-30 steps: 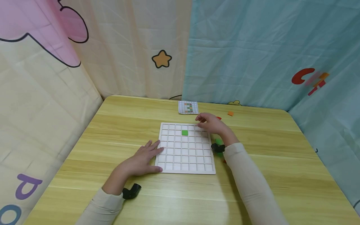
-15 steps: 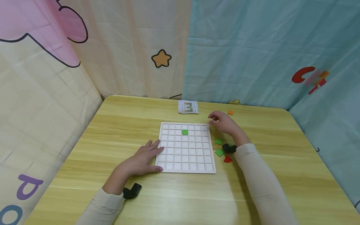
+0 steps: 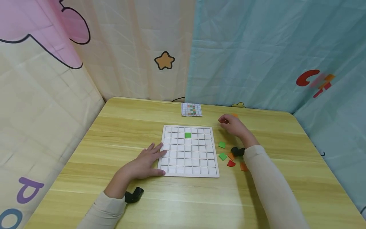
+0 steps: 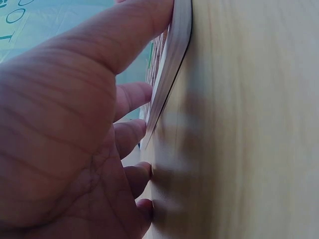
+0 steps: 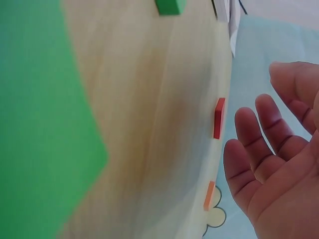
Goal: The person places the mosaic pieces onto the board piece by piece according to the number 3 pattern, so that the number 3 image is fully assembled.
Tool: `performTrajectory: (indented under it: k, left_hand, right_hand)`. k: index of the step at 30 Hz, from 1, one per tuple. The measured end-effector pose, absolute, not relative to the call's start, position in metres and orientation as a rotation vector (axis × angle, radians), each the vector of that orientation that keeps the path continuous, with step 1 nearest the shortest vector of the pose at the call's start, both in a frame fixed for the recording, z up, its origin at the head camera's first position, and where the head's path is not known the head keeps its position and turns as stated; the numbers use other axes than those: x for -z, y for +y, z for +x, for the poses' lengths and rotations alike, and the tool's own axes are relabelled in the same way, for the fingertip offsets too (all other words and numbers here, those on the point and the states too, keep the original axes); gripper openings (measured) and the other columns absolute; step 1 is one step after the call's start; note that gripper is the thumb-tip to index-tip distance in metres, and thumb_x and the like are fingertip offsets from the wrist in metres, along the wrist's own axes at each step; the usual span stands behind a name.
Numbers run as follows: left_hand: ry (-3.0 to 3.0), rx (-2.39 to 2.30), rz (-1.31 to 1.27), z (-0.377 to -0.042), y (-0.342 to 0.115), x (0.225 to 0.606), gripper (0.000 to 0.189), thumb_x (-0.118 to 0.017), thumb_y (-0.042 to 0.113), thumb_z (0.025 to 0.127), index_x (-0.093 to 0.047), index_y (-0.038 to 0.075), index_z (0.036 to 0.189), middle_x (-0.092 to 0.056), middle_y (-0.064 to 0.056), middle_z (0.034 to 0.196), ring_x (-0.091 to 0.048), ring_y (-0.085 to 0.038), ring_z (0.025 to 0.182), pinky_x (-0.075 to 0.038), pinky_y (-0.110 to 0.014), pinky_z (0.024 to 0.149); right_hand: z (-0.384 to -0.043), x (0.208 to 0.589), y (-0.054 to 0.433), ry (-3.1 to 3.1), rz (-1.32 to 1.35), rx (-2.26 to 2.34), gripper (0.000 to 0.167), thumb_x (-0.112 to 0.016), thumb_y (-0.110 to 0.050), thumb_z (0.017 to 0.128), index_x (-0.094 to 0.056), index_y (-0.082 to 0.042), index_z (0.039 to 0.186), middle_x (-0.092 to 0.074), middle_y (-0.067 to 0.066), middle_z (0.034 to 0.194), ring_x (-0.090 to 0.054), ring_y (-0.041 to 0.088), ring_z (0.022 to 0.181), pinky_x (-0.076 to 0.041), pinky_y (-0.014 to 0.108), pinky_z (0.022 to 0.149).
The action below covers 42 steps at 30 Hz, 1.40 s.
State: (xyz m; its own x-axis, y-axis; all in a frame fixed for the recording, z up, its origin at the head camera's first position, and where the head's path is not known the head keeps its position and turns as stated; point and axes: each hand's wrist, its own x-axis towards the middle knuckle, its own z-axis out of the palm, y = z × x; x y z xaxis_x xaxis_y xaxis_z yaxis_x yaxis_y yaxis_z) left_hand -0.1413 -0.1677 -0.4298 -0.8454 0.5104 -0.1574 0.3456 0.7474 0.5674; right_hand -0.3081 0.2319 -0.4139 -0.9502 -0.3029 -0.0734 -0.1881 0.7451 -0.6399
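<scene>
A white grid board (image 3: 200,162) lies on the table with one green square tile (image 3: 187,135) in a cell near its far side. My left hand (image 3: 144,163) rests at the board's left edge, fingers spread, thumb and fingertips on the rim; in the left wrist view the thumb (image 4: 134,32) lies over the edge. Right of the board, my right hand (image 3: 235,126) is above the table with loosely bent fingers and nothing held. In the right wrist view a red tile (image 5: 219,118) and an orange tile (image 5: 209,195) lie past its fingertips, and a blurred green tile (image 5: 40,124) fills the left side.
Loose tiles lie right of the board: green ones (image 3: 222,145), a red quarter-round one (image 3: 231,163) and orange ones (image 3: 244,166). A small printed card (image 3: 191,109) with a coloured grid pattern lies behind the board. Curtains (image 3: 257,57) hang beyond the table's far edge.
My right hand has moved right, off the board's far right corner and over the table beside it, uncovering tiles there. The left hand has stayed on the board's edge.
</scene>
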Motion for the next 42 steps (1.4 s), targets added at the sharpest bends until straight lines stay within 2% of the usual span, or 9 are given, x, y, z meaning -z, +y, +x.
performTrajectory:
  k: [11, 15, 20, 25, 37, 42]
  left_hand:
    - [2.653, -0.777, 0.694, -0.141, -0.170, 0.432, 0.081, -0.074, 0.043, 0.088, -0.040, 0.008, 0.152, -0.018, -0.012, 0.164, -0.003, -0.040, 0.150, -0.007, -0.061, 0.116]
    - [2.650, -0.781, 0.694, -0.140, -0.169, 0.432, 0.081, -0.074, 0.043, 0.087, -0.040, 0.008, 0.152, -0.018, -0.012, 0.164, -0.003, -0.040, 0.150, -0.007, -0.061, 0.116]
    - [2.647, -0.782, 0.690, -0.140, -0.169, 0.431, 0.081, -0.074, 0.044, 0.087, -0.040, 0.009, 0.153, -0.017, -0.011, 0.164, -0.003, -0.040, 0.150, -0.006, -0.061, 0.117]
    - [2.644, -0.782, 0.681, -0.139, -0.169, 0.430, 0.081, -0.074, 0.044, 0.087, -0.040, 0.009, 0.153, -0.016, -0.011, 0.165, -0.002, -0.039, 0.150, -0.006, -0.060, 0.117]
    - [2.644, -0.759, 0.670, -0.140, -0.169, 0.430, 0.082, -0.075, 0.043, 0.087, -0.039, 0.010, 0.153, -0.015, -0.010, 0.165, -0.001, -0.038, 0.150, -0.006, -0.059, 0.117]
    - [2.644, -0.776, 0.674, -0.140, -0.169, 0.430, 0.081, -0.074, 0.043, 0.087, -0.040, 0.009, 0.153, -0.016, -0.011, 0.164, -0.002, -0.039, 0.150, -0.007, -0.060, 0.117]
  right_hand:
    - [-0.322, 0.419, 0.240, 2.739, -0.266, 1.029, 0.022, -0.055, -0.016, 0.102, -0.060, -0.005, 0.121, -0.059, 0.016, 0.122, -0.054, 0.032, 0.105, -0.047, 0.040, 0.083]
    - [-0.326, 0.420, 0.239, 2.731, -0.237, 1.049, 0.027, -0.055, -0.016, 0.102, -0.057, -0.003, 0.125, -0.056, 0.018, 0.125, -0.053, 0.033, 0.107, -0.047, 0.041, 0.085]
    - [-0.329, 0.422, 0.240, 2.692, -0.200, 1.109, 0.034, -0.054, -0.017, 0.102, -0.052, 0.000, 0.132, -0.051, 0.021, 0.132, -0.049, 0.036, 0.118, -0.045, 0.045, 0.094]
    - [-0.332, 0.423, 0.242, 2.651, -0.167, 1.161, 0.035, -0.054, -0.016, 0.103, -0.051, 0.000, 0.134, -0.049, 0.020, 0.134, -0.047, 0.036, 0.123, -0.043, 0.046, 0.098]
    - [-0.334, 0.427, 0.240, 2.668, -0.154, 1.107, 0.032, -0.055, -0.016, 0.102, -0.053, -0.001, 0.129, -0.052, 0.019, 0.129, -0.049, 0.032, 0.104, -0.044, 0.036, 0.083]
    - [-0.333, 0.427, 0.239, 2.700, -0.172, 1.066, 0.030, -0.057, -0.015, 0.101, -0.056, -0.001, 0.127, -0.054, 0.018, 0.126, -0.050, 0.031, 0.103, -0.045, 0.038, 0.085]
